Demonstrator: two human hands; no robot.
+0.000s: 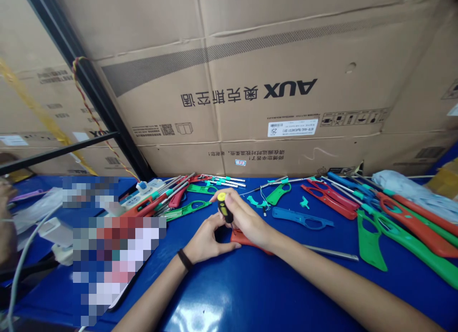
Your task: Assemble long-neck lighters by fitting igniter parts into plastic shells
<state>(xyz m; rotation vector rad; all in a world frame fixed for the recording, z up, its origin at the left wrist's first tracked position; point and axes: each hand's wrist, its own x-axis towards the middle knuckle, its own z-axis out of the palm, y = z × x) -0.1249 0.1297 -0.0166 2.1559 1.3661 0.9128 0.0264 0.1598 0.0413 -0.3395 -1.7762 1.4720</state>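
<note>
I monitor the work through the head camera. The right hand [242, 216] grips a black-and-yellow screwdriver [225, 212] by its handle, fingers wrapped around it; the tool stands nearly upright, yellow cap at the top, tip directed down at an orange-red lighter housing [246, 238]. The housing lies on the blue tabletop [214, 294], centred ahead of the operator and partly covered by the right hand and wrist. The left hand [208, 237], with a black wristband [185, 259] at its wrist, is curved around the housing's left end, thumb against the near edge; I cannot tell how firmly it closes, since the far fingers are hidden. A metal tube [332, 252] extends to the right past the right forearm; I cannot confirm whether it joins the housing. Beyond the hands lie a blue half-shell [302, 218], a green half-shell [279, 193] and a small teal plastic part [305, 202]. Further right, a larger green half-shell [372, 243] rests near an orange lighter [411, 222]. At left, a white power strip [145, 192] sits behind a pixelated area. A cardboard carton [246, 50], its AUX lettering inverted, stands behind the tabletop.
</note>
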